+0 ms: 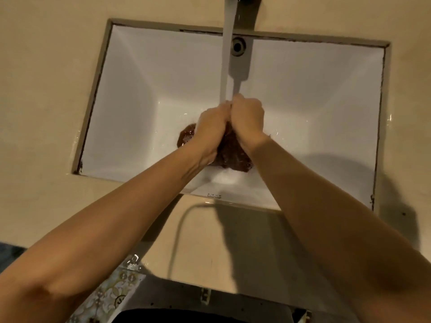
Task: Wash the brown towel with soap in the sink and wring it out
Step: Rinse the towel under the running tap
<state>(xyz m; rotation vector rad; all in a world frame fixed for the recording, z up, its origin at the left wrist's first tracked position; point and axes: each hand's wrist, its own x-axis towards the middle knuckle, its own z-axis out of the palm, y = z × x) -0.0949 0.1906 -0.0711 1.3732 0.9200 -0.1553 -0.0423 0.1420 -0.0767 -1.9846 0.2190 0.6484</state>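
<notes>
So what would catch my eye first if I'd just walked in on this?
Two bare hands meet in the middle of the white sink: the left hand and the right hand both grip a wet, glistening brown towel bunched between and below them. Just above them the grey faucet reaches out from the sink's far edge.

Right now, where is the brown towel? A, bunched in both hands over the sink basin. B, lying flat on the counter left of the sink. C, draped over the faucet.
A: the left hand and right hand both grip the bunched brown towel over the sink, by the tip of the faucet.
</notes>
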